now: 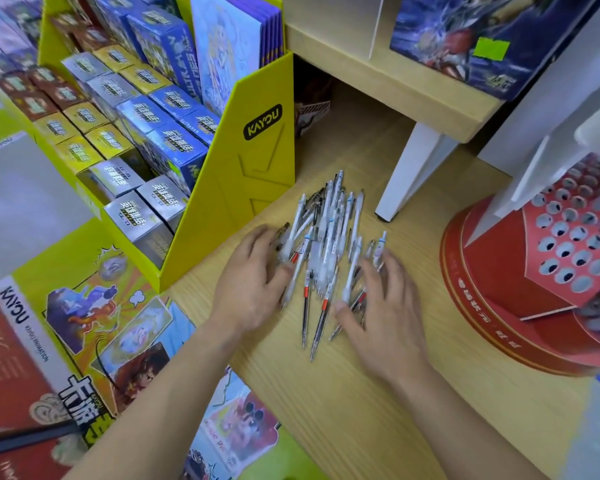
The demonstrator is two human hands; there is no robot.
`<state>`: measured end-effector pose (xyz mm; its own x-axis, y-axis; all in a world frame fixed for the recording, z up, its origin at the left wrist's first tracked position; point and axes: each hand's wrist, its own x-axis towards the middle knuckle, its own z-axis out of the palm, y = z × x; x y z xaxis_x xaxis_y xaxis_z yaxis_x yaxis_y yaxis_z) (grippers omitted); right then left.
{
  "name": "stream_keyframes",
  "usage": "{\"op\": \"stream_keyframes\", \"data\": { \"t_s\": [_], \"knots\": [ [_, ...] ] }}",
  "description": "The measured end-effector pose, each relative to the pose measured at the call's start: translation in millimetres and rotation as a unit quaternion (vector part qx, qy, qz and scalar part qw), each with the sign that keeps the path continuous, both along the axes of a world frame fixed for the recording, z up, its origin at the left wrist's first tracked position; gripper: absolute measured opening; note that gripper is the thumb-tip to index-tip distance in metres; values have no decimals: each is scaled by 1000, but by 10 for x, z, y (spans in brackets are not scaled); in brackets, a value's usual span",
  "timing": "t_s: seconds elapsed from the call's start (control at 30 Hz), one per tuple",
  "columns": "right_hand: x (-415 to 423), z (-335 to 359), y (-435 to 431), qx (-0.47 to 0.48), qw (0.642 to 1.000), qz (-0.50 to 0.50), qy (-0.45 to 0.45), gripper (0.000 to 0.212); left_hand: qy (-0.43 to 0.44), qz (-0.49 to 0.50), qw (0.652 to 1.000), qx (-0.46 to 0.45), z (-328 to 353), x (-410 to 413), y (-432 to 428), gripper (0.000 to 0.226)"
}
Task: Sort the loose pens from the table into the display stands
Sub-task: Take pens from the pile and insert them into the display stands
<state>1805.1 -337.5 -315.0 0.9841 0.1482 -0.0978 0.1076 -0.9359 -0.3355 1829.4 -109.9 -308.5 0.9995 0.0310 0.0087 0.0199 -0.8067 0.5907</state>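
**Two open hands at the sides of the pen pile**

At the bottom of the frame was a light wooden table [343, 420], and two bare forearms reached up over it from the lower edge. The left hand [253, 285] lay a little left of the centre. Its fingers were spread and only lightly bent, and the fingertips touched the left edge of the pile of pens [326, 244]. The right hand [385, 306] lay right of the centre in the same manner, its spread fingers resting on the pens at the right side of the pile. Neither hand was closed around a pen; both were open.

The pens, mostly white with some clear ones, lay loose on the table in the centre of the frame, between the two hands. At the right edge stood a red display stand [492, 265] with many round holes, near the pile but apart from it. At the upper left stood a yellow display stand [250, 174] filled with small boxes [125, 140]. Behind the pile a white shelf leg [409, 174] stood on the table.
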Motion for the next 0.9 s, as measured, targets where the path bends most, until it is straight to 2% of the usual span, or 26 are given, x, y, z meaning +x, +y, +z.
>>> {"op": "stream_keyframes", "data": {
  "t_s": [0.1, 0.23, 0.37, 0.4, 0.5, 0.57, 0.67, 0.77, 0.83, 0.9],
  "knots": [
    [69, 3, -13, -33, 999, -1, 20, 89, 45, -6, 999, 8, -61, -83, -87, 78],
    [315, -9, 127, -32, 998, 45, 39, 85, 70, 16, 990, -118, 13, 111, -244, 62],
    [482, 7, 184, -39, 993, 101, 49, 84, 68, -17, 982, -174, 106, 113, -228, 50],
    [489, 13, 160, -36, 992, 108, 51, 83, 66, -9, 985, -161, 116, 96, -178, 52],
    [420, 34, 34, -27, 996, 76, 39, 82, 70, 27, 996, -47, 79, 69, -16, 73],
    [348, 17, -15, -54, 995, 63, 53, 83, 69, 16, 997, -14, 36, 56, -55, 72],
    [343, -15, 59, -75, 993, 72, 56, 82, 78, 31, 995, -54, 11, 46, -320, 64],
    [441, -2, 174, -69, 992, 96, 54, 75, 52, 33, 997, -48, 59, 80, -450, 58],
    [493, 9, 197, -72, 988, 125, 56, 74, 42, 33, 995, -88, 59, 108, -420, 47],
    [518, 19, 160, -72, 985, 147, 59, 74, 48, 72, 988, -128, 42, 154, -313, 38]
  ]
}}
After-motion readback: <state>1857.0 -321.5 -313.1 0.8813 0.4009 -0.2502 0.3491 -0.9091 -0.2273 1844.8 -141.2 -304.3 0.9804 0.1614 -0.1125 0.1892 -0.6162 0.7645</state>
